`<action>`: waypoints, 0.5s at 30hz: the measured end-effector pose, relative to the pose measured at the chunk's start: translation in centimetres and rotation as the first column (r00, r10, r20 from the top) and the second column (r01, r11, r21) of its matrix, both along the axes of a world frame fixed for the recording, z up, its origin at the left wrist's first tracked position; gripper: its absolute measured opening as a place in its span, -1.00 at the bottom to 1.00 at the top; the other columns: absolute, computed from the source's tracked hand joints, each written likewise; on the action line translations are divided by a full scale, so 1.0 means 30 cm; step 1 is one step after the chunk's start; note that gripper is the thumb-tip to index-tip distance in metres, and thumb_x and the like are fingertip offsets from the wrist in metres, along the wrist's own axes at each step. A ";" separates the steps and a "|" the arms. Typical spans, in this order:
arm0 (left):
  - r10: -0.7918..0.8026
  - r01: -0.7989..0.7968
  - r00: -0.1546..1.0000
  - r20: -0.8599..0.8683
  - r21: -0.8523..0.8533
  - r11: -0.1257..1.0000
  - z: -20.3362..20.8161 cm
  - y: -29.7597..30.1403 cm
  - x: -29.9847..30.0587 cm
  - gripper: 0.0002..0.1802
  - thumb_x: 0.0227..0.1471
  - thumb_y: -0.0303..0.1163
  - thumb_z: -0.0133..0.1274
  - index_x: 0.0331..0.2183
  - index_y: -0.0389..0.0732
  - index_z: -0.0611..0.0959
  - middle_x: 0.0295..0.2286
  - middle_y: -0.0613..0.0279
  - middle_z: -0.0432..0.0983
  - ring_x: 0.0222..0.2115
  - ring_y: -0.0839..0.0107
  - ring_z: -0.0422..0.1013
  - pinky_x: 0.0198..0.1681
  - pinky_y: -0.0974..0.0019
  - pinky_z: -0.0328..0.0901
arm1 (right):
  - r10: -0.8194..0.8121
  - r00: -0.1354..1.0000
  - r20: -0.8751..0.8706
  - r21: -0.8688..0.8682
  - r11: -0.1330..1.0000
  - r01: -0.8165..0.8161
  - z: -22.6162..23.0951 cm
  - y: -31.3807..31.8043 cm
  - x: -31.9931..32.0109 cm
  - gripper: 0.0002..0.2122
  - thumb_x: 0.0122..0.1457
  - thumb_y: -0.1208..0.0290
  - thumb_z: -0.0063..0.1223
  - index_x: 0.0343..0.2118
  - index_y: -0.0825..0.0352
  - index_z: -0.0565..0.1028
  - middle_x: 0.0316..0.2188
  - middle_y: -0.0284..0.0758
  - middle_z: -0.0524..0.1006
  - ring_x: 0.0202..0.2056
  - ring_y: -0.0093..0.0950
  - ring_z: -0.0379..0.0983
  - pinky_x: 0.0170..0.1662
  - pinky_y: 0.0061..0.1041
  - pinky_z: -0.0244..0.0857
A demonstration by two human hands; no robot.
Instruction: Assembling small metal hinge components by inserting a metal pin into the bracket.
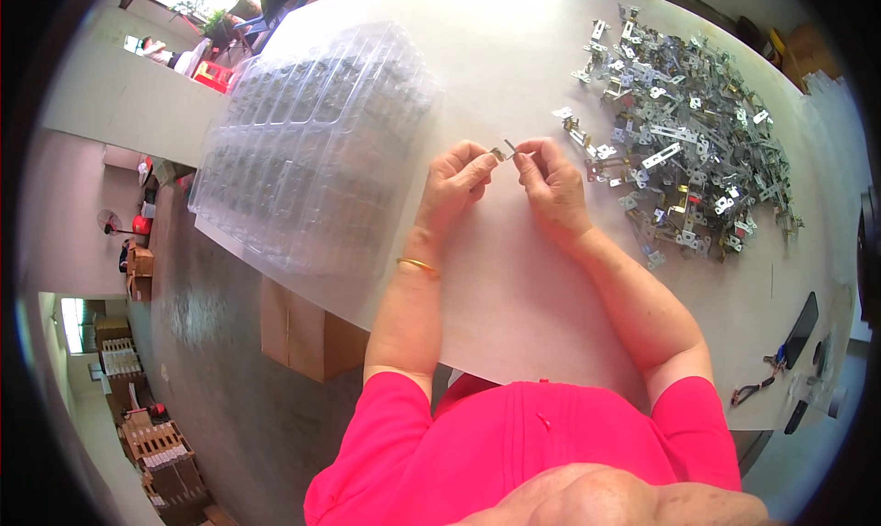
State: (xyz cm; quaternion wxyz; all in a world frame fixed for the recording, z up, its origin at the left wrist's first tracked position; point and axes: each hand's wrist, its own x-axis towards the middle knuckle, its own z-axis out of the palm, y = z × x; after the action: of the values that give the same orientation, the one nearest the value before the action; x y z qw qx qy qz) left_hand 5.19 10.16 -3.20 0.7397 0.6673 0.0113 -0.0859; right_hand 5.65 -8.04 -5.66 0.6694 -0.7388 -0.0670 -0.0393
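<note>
Over the middle of the white table (496, 342), my two hands meet at a small metal bracket-like part (507, 150). My left hand (458, 178) pinches its brass-coloured end between thumb and fingers. On its other, silvery end, the thumb and fingertips of my right hand (552, 184) are closed. The fingertips cover much of the part, so its full shape is hidden. To the right of my hands spreads a wide heap of loose metal parts (679, 140), silver with some brass-coloured bits. Left of them stands a stack of clear plastic trays (312, 150) with rows of compartments.
Near the table's right edge lie pliers (757, 390) and a flat black object (801, 329). A cardboard box (307, 329) sits on the floor below the table's left edge. Further left are stacked cartons (165, 453) and a red stool (213, 76).
</note>
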 end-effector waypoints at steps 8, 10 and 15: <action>-0.029 0.028 1.000 0.006 0.120 0.992 0.006 -0.005 -0.005 -0.85 0.25 -0.31 0.16 -0.34 -0.16 0.63 -0.56 0.49 0.41 -0.65 0.76 0.19 -0.63 0.59 0.02 | 0.208 0.965 -0.160 0.233 0.958 -0.167 -0.001 -0.015 0.017 -0.78 0.38 0.55 -0.14 -0.03 0.42 0.53 -0.30 -0.31 0.62 -0.33 -0.57 0.55 -0.20 -0.54 0.50; -0.047 0.046 0.999 0.008 0.120 0.992 0.006 0.005 -0.004 -0.85 0.24 -0.30 0.16 -0.35 -0.15 0.63 -0.55 0.49 0.41 -0.62 0.75 0.21 -0.60 0.60 0.05 | 0.284 0.941 -0.186 0.336 0.918 -0.211 -0.001 -0.031 0.033 -0.78 0.35 0.55 -0.13 -0.06 0.45 0.54 -0.23 -0.32 0.62 -0.23 -0.58 0.54 -0.05 -0.53 0.45; -0.131 0.127 0.991 0.024 0.117 0.985 0.016 0.012 -0.019 -0.82 0.23 -0.26 0.17 -0.37 -0.14 0.63 -0.53 0.48 0.45 -0.57 0.74 0.25 -0.53 0.59 0.14 | 0.355 0.904 -0.239 0.457 0.862 -0.218 -0.007 -0.053 0.062 -0.84 0.33 0.47 -0.01 -0.14 0.41 0.56 -0.20 -0.32 0.62 -0.16 -0.58 0.51 0.02 -0.55 0.39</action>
State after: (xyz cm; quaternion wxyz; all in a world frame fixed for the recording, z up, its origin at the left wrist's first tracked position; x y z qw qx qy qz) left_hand 4.63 10.53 -2.73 0.6931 0.7093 -0.0386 -0.1224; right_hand 7.51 -9.64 -5.88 0.8124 -0.5555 -0.0598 0.1671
